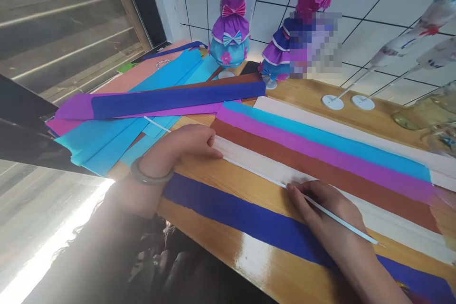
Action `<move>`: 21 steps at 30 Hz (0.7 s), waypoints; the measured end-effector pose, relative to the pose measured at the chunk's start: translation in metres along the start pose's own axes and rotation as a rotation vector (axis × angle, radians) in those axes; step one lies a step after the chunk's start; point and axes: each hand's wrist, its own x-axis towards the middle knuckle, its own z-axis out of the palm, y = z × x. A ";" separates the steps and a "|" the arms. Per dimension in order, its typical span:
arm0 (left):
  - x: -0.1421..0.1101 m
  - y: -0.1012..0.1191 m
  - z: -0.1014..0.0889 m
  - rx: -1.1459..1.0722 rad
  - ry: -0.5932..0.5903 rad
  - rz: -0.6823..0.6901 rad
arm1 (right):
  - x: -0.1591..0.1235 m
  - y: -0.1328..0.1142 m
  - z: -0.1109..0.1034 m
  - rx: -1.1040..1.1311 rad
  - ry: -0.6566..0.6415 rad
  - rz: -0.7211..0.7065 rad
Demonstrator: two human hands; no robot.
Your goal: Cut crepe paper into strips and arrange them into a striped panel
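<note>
My left hand [194, 141] is closed in a pinch at the left end of a white strip of paper or cloth [256, 164]. A thin white wire [342, 221] runs along the strip's near edge, passes under my left hand and pokes out beyond it. Farther right, my right hand [327, 209] pinches that wire at the same edge, and its tail slants over the hand to a pinkish tip. Brown [320, 168], purple [302, 152] and light blue [313, 137] strips lie side by side behind the white one. A dark blue strip [249, 216] lies in front, partly under my right forearm.
Folded blue sheets [117, 142] and a dark blue roll or strip [178, 99] are piled at left. Two ruffled doll-like dresses with bows [230, 38] [281, 47] stand by the tiled wall. White stands [333, 102] and a glass vessel [427, 109] are at back right.
</note>
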 end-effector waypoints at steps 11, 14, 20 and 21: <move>0.001 -0.003 0.000 -0.004 0.012 0.024 | 0.001 0.001 0.001 -0.047 -0.006 -0.096; 0.000 -0.001 -0.001 0.002 0.017 0.023 | 0.001 0.000 -0.001 -0.060 -0.024 -0.059; -0.002 0.001 -0.002 -0.010 0.032 0.019 | 0.001 0.001 -0.001 -0.049 -0.038 -0.071; -0.002 0.001 -0.002 -0.009 0.034 0.021 | 0.002 0.002 0.000 -0.051 -0.026 -0.084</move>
